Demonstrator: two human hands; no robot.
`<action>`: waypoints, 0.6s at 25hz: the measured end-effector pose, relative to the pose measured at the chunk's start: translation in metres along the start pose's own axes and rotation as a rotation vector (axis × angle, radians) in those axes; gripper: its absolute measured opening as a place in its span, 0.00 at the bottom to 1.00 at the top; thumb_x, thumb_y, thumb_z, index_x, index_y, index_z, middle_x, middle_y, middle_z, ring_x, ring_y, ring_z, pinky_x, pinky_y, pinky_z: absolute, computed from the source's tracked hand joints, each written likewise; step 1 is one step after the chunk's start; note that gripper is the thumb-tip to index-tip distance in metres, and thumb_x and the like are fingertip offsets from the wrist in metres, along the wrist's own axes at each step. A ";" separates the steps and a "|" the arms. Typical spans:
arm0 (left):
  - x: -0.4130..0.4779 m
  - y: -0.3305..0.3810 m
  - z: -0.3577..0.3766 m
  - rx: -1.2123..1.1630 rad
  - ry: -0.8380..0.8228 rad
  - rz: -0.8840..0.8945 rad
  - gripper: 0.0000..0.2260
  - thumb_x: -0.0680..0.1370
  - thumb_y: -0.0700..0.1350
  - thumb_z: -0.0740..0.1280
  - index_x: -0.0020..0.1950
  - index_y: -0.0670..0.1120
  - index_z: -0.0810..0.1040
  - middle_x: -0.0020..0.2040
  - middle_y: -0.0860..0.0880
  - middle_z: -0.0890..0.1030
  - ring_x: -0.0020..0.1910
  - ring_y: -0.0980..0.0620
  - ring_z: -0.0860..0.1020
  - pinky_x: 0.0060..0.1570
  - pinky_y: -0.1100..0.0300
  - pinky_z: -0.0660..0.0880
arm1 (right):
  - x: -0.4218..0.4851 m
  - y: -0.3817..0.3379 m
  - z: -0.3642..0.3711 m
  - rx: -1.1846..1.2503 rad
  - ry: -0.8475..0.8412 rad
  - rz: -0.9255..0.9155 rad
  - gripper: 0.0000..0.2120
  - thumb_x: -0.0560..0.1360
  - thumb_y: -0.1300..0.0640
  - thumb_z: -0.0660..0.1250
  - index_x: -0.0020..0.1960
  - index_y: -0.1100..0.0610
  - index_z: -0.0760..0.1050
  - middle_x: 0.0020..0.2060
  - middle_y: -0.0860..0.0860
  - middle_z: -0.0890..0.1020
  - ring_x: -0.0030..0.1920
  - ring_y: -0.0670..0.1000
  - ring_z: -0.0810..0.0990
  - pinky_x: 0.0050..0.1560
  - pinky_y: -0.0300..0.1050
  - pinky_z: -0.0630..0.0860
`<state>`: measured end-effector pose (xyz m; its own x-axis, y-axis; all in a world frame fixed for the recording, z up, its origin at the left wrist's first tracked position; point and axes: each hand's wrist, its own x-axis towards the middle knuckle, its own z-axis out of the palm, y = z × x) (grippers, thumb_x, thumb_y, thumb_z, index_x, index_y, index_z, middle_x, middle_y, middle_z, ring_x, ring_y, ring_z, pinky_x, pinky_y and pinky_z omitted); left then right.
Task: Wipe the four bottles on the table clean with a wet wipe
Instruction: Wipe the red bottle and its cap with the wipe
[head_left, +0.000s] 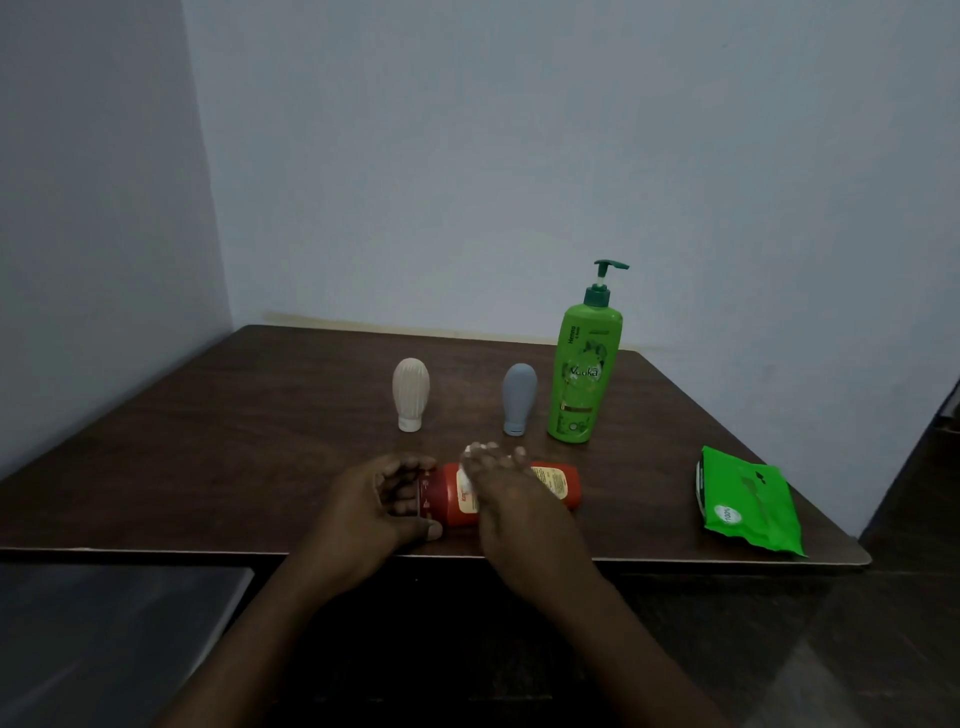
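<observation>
Right hand (511, 496) presses white wet wipe (470, 470) on red bottle (563, 486), lying near desk (208, 441) front edge. Left hand (382, 501) clamps cap end. Advise: hold firm, roll bottle, cover underside.

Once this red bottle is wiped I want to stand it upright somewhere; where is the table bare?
Bare: the table's left part, left of the beige bottle, and between the green pump bottle and wipes pack. Crowded: the middle, around the grey bottle, red bottle and both hands.
</observation>
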<state>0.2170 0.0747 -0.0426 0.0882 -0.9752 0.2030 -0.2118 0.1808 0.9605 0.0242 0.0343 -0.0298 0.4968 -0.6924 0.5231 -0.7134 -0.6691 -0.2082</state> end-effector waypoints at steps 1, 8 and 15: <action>0.001 0.000 0.000 0.015 0.002 -0.004 0.31 0.65 0.27 0.80 0.62 0.49 0.81 0.57 0.48 0.86 0.55 0.52 0.86 0.51 0.61 0.83 | -0.003 0.013 -0.004 -0.020 0.006 0.048 0.25 0.78 0.63 0.57 0.75 0.55 0.64 0.75 0.51 0.67 0.76 0.49 0.61 0.77 0.46 0.49; 0.001 -0.001 0.000 0.057 0.006 -0.003 0.29 0.67 0.32 0.81 0.65 0.48 0.80 0.57 0.49 0.86 0.54 0.53 0.86 0.56 0.60 0.82 | -0.042 0.069 -0.024 -0.010 0.078 0.261 0.24 0.75 0.69 0.63 0.69 0.56 0.73 0.69 0.52 0.74 0.70 0.51 0.71 0.73 0.42 0.57; 0.000 -0.001 -0.003 0.050 0.003 -0.016 0.28 0.67 0.33 0.81 0.64 0.50 0.80 0.55 0.50 0.86 0.54 0.56 0.85 0.51 0.65 0.81 | -0.045 0.026 -0.002 0.040 0.100 0.231 0.24 0.77 0.67 0.62 0.71 0.55 0.70 0.73 0.51 0.68 0.75 0.51 0.64 0.74 0.45 0.61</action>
<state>0.2202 0.0746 -0.0427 0.0944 -0.9776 0.1880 -0.2588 0.1582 0.9529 -0.0179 0.0486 -0.0573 0.2703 -0.7996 0.5363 -0.7812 -0.5078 -0.3633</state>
